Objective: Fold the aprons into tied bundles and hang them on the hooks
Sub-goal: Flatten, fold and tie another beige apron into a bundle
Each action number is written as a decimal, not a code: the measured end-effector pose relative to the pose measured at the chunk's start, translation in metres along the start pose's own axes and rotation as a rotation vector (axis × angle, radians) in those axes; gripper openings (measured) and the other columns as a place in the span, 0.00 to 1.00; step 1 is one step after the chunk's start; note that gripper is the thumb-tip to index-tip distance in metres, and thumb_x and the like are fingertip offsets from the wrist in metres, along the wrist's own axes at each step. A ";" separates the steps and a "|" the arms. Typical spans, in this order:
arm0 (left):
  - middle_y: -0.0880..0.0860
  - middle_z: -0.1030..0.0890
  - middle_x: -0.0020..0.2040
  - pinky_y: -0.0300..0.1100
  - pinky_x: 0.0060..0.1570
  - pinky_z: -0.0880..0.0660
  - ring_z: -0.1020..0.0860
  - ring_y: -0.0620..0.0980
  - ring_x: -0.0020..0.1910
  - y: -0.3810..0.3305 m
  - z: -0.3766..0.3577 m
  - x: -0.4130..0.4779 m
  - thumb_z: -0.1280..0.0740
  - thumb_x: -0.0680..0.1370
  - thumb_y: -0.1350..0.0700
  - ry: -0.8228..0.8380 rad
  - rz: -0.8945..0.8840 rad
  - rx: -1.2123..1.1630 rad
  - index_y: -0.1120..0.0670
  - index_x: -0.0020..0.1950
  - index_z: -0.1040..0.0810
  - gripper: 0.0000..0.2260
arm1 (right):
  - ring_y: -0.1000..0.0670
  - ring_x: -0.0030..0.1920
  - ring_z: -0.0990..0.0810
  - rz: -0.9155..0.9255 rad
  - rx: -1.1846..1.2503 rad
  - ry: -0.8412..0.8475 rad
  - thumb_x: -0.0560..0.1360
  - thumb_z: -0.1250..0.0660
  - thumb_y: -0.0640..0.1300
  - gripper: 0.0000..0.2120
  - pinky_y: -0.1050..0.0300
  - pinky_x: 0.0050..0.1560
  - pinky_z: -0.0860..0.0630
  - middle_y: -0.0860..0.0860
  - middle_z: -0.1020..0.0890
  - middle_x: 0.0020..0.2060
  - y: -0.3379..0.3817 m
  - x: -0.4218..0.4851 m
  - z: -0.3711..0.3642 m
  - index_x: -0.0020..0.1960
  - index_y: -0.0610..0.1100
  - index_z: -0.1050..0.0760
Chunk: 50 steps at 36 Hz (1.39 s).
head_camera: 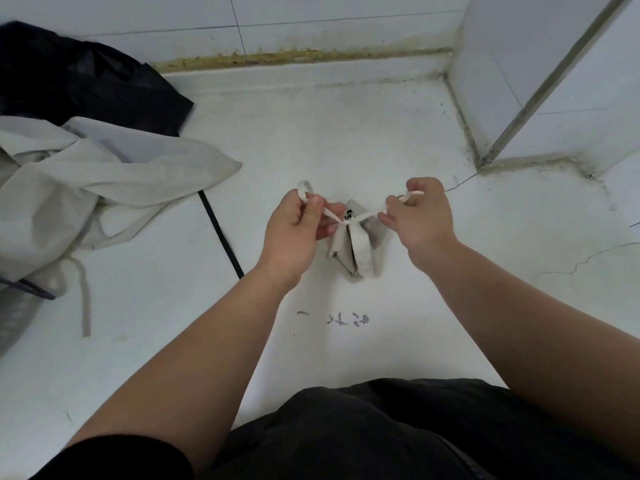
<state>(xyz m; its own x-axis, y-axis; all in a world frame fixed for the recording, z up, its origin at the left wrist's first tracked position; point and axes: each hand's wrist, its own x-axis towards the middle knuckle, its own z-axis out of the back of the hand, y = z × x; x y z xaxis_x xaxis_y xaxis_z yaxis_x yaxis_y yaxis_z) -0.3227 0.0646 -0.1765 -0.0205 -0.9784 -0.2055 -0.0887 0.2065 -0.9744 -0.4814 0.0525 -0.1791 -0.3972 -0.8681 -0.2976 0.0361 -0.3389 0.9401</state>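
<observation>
A small folded beige apron bundle [356, 247] lies on the white surface at the centre of the view. Its pale straps cross in a knot at the bundle's top. My left hand [298, 230] pinches one strap end, which loops above my fingers. My right hand [420, 216] pinches the other strap end on the opposite side. Both straps are drawn taut away from the knot. No hooks are visible.
An unfolded beige apron [86, 188] with loose straps lies at the left, over a dark basket [17, 313]. A black apron [79, 81] is heaped behind it, and a black strap [221, 237] runs across the surface. A tiled wall and a pillar [540, 77] stand behind.
</observation>
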 end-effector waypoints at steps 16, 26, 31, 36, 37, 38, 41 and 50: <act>0.55 0.17 0.45 0.39 0.49 0.22 0.18 0.51 0.48 0.014 -0.012 -0.003 0.44 0.83 0.59 0.001 0.036 -0.011 0.60 0.49 0.26 0.09 | 0.51 0.24 0.34 -0.262 -0.457 0.241 0.73 0.31 0.54 0.20 0.61 0.25 0.40 0.50 0.31 0.23 0.006 -0.015 -0.007 0.30 0.44 0.33; 0.53 0.18 0.43 0.42 0.51 0.21 0.19 0.49 0.45 0.013 -0.009 -0.004 0.43 0.83 0.59 0.038 0.049 -0.007 0.56 0.45 0.27 0.09 | 0.50 0.28 0.28 -0.379 -0.363 0.336 0.72 0.30 0.54 0.18 0.59 0.34 0.26 0.47 0.28 0.29 0.025 -0.016 -0.017 0.34 0.41 0.25; 0.50 0.19 0.40 0.39 0.50 0.22 0.19 0.48 0.45 0.016 -0.007 -0.009 0.43 0.83 0.60 0.024 0.072 -0.030 0.56 0.44 0.28 0.09 | 0.52 0.19 0.39 -0.439 -0.352 0.354 0.69 0.27 0.44 0.21 0.60 0.31 0.37 0.47 0.36 0.24 0.019 -0.013 -0.020 0.22 0.43 0.32; 0.50 0.19 0.40 0.39 0.51 0.21 0.19 0.48 0.48 0.015 0.000 -0.010 0.43 0.83 0.59 0.022 0.079 -0.031 0.56 0.44 0.27 0.09 | 0.52 0.13 0.39 -0.446 -0.421 0.386 0.75 0.36 0.35 0.18 0.61 0.29 0.37 0.46 0.37 0.25 0.013 -0.009 -0.027 0.29 0.43 0.36; 0.49 0.19 0.39 0.38 0.51 0.22 0.19 0.48 0.48 0.015 0.001 -0.010 0.43 0.83 0.59 0.026 0.083 -0.035 0.56 0.44 0.27 0.09 | 0.51 0.13 0.40 -0.452 -0.419 0.384 0.75 0.37 0.34 0.17 0.61 0.29 0.37 0.46 0.37 0.23 0.013 -0.008 -0.028 0.30 0.43 0.37; 0.49 0.19 0.39 0.38 0.50 0.22 0.19 0.48 0.48 0.015 0.000 -0.011 0.43 0.83 0.59 0.030 0.090 -0.038 0.56 0.44 0.27 0.09 | 0.51 0.13 0.40 -0.452 -0.429 0.383 0.76 0.38 0.34 0.17 0.61 0.30 0.37 0.46 0.36 0.22 0.013 -0.009 -0.028 0.30 0.42 0.36; 0.49 0.19 0.39 0.39 0.51 0.22 0.19 0.47 0.46 0.013 -0.001 -0.010 0.43 0.83 0.58 0.023 0.092 -0.041 0.56 0.44 0.27 0.10 | 0.50 0.18 0.34 -0.406 -0.466 0.362 0.77 0.40 0.35 0.14 0.59 0.29 0.31 0.45 0.31 0.23 0.014 -0.009 -0.029 0.33 0.41 0.33; 0.42 0.18 0.35 0.27 0.37 0.29 0.17 0.46 0.48 0.000 0.001 -0.009 0.42 0.83 0.58 -0.075 -0.037 0.082 0.51 0.43 0.28 0.10 | 0.43 0.41 0.26 -0.147 -0.376 0.106 0.78 0.41 0.43 0.15 0.40 0.54 0.24 0.43 0.27 0.36 0.006 -0.004 -0.022 0.33 0.44 0.36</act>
<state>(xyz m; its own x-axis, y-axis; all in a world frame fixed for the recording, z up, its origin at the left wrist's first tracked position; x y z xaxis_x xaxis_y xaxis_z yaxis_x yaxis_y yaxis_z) -0.3211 0.0737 -0.1752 0.0564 -0.9834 -0.1726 -0.0062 0.1725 -0.9850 -0.4598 0.0458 -0.1756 -0.3270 -0.8266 -0.4580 0.3267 -0.5536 0.7660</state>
